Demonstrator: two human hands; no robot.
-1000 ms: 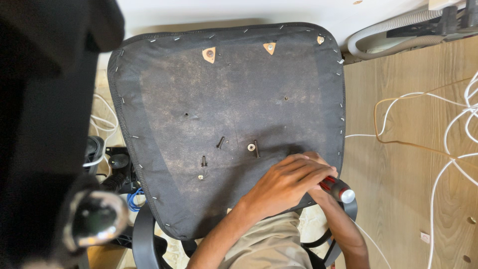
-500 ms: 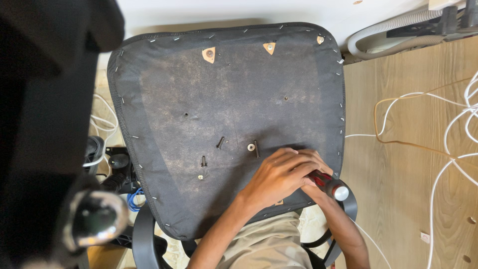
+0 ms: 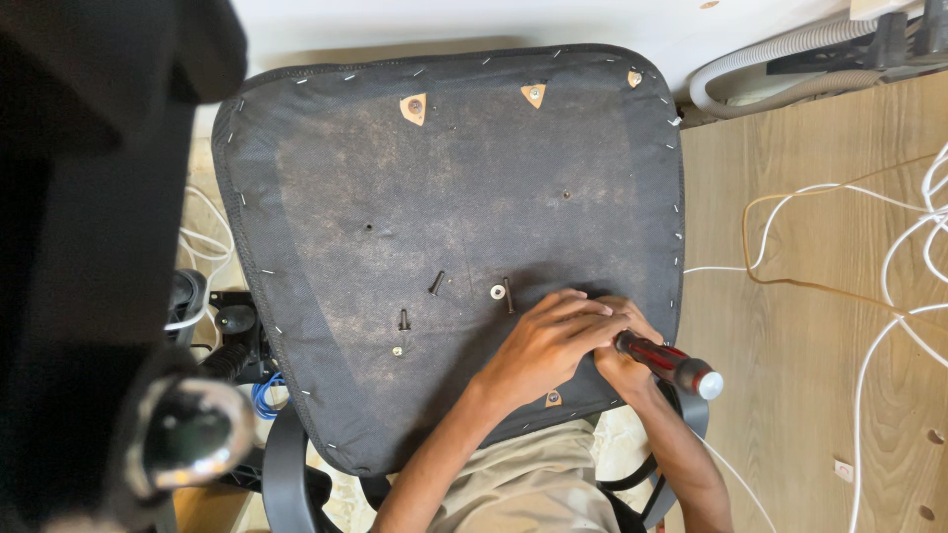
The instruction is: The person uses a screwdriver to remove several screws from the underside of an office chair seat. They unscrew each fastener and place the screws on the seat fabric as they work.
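An upturned office chair seat [image 3: 444, 197], covered in dusty black fabric stapled at the rim, fills the middle of the view. My right hand [image 3: 624, 363] grips a red and black screwdriver [image 3: 671, 364] near the seat's lower right; its tip is hidden under my fingers. My left hand [image 3: 548, 341] lies over the right one, fingers pressing where the tip meets the seat. Loose black screws [image 3: 436, 283] and a small washer [image 3: 498, 292] lie on the fabric just left of my hands.
A black chair back [image 3: 89, 247] rises at the left, with the chair base and a blue cable [image 3: 262, 395] below it. White and tan cables [image 3: 839, 257] trail over the wooden floor at the right. A grey hose [image 3: 760, 59] runs along the top right.
The screwdriver handle has swung lower and farther right, now lying flatter. My left hand has shifted slightly left and up, uncovering a small tan patch with a screw near the seat's front edge.
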